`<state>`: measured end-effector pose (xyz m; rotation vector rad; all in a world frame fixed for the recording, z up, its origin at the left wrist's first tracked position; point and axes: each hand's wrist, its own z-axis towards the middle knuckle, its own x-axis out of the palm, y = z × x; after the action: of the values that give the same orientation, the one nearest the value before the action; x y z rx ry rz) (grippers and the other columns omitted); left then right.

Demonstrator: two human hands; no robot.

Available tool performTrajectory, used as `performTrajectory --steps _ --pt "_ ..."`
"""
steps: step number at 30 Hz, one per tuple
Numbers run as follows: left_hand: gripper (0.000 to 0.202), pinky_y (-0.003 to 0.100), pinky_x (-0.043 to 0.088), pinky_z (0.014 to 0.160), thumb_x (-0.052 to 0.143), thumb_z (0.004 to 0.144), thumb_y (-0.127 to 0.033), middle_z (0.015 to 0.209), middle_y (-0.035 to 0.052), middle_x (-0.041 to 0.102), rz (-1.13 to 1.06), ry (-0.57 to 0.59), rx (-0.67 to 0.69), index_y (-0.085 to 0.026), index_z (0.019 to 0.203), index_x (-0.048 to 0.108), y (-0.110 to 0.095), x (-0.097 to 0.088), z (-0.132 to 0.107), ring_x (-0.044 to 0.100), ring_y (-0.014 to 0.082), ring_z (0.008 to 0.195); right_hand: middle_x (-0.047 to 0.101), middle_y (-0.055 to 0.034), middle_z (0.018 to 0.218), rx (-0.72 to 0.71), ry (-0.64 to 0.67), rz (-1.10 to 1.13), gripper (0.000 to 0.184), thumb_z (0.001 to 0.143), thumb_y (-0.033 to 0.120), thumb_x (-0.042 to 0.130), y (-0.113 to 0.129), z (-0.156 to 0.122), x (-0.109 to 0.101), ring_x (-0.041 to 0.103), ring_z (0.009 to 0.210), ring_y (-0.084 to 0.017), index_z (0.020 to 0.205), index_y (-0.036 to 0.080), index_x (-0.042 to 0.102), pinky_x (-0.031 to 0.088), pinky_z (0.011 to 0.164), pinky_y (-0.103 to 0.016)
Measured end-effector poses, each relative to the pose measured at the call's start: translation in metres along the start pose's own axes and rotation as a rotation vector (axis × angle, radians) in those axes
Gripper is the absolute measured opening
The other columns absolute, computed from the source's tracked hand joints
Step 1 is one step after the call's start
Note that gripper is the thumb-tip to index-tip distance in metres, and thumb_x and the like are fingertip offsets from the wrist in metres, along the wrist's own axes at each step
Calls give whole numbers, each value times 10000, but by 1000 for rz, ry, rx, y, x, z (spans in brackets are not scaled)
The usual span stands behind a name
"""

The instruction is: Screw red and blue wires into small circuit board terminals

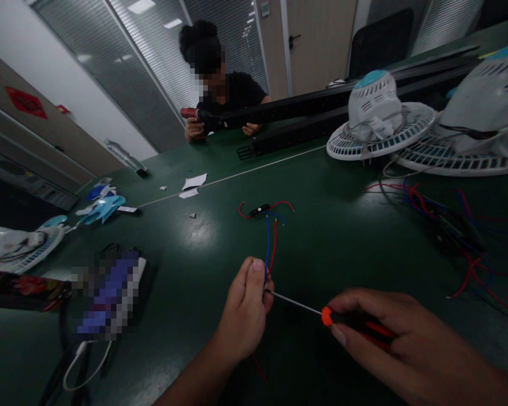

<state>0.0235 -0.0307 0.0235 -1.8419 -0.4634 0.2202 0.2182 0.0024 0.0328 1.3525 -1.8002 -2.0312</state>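
My left hand (pixel 249 304) is closed around a small part, mostly hidden by the fingers, from which a blue wire (pixel 268 242) and a red wire (pixel 273 245) stick out upward. Between thumb and fingers, my right hand (pixel 389 327) grips a screwdriver (pixel 298 303) with an orange collar and a black and red handle. Its thin shaft points left, and the tip meets the part at my left fingertips. Just beyond the wire ends, a small black inline switch (pixel 259 210) with short red and blue leads lies on the green table (pixel 186 316).
White fan heads (pixel 376 121) lie at the right, near tangled red and blue wires (pixel 423 203). Across the table a person (pixel 237 93) holds a red drill (pixel 190 113) at long black bars (pixel 305 107). Paper scraps (pixel 195 181) and a blurred purple object (pixel 110 293) sit to the left.
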Motion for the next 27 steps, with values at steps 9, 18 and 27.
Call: performTrajectory --steps 9,18,27 --pt "457 158 381 467 634 720 -624 624 -44 501 11 -27 -11 -176 716 545 -1 1 0 458 74 540 742 5 732 -21 -56 -45 164 823 254 530 -1 2 -1 697 611 -166 847 260 692 538 539 -265" --pt "440 156 378 475 633 735 -609 628 -46 500 -16 -6 -15 -178 718 545 1 1 -2 454 67 539 740 13 709 -54 -64 -76 153 828 244 532 0 -2 -1 691 598 -165 817 267 684 517 516 -256" --pt "425 164 375 488 629 748 -595 637 -48 496 -17 1 -33 -182 721 532 0 2 -2 447 70 549 687 11 615 -91 -70 -135 328 911 258 443 5 -4 -5 682 623 -188 629 258 610 490 514 -261"
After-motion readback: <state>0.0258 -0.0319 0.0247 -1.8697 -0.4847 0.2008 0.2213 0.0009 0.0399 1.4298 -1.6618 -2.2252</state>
